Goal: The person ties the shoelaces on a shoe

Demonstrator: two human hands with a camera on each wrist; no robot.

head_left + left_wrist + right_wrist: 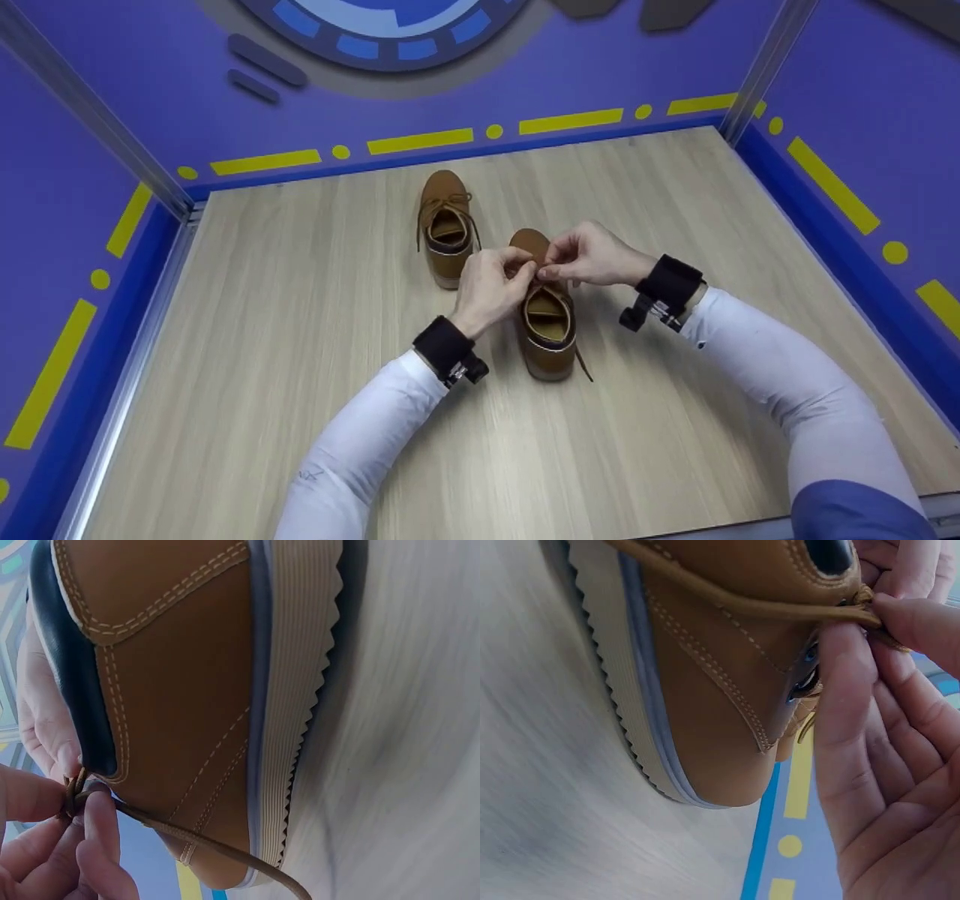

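Observation:
A brown lace-up shoe (550, 358) stands upright on the wooden board, toe pointing away from me. Over its tongue both hands meet at the brown shoelace (780, 609). My left hand (491, 285) pinches the lace beside the knot (75, 799), its thumb and fingertips close together. From the other side my right hand (596, 255) pinches another part of the lace between thumb and index finger. One lace end (225, 849) trails down the shoe's side in the left wrist view. The fingers partly hide the knot.
A matching brown shoe (444, 187) with a tied bow stands just left and farther back. The wooden board (300, 337) is bounded by blue walls (150, 97) with yellow markings at the back and sides.

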